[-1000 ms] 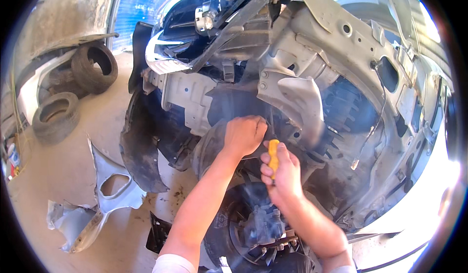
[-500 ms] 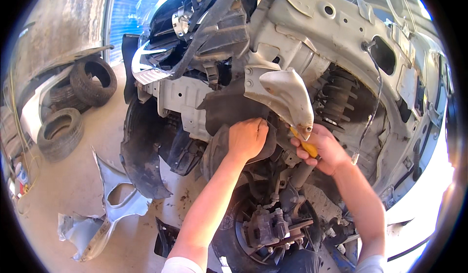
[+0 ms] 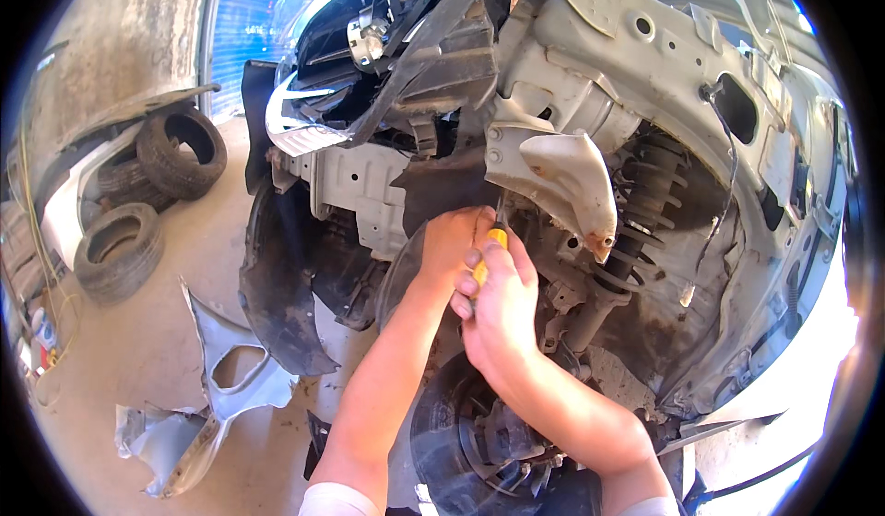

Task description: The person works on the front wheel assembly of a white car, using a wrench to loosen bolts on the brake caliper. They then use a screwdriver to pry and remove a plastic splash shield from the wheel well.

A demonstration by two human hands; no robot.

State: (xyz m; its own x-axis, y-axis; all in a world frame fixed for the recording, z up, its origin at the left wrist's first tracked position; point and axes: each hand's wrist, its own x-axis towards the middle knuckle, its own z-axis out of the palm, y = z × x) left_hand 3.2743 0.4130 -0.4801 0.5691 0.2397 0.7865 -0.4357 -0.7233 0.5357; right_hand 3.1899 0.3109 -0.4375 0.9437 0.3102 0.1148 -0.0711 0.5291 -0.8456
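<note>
Vs. half a second ago: our right hand (image 3: 500,306), clamped on the yellow-handled tool (image 3: 498,237), swung in beside our left hand (image 3: 449,244); left grip, can't tell. Tyres (image 3: 120,276), grey panel (image 3: 230,405) on floor (image 3: 207,249).

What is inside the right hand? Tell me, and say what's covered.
The right hand grips a yellow-handled tool, its handle's upper end showing. The grip covers part of the handle; the tip cannot be made out.

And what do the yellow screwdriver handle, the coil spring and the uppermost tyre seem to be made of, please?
Yellow screwdriver handle: probably smooth plastic, judging by its bright colour.
Coil spring: likely dull, grimy steel, by its thick coils.
Uppermost tyre: apparently matte rubber, dark and grooved.
</note>
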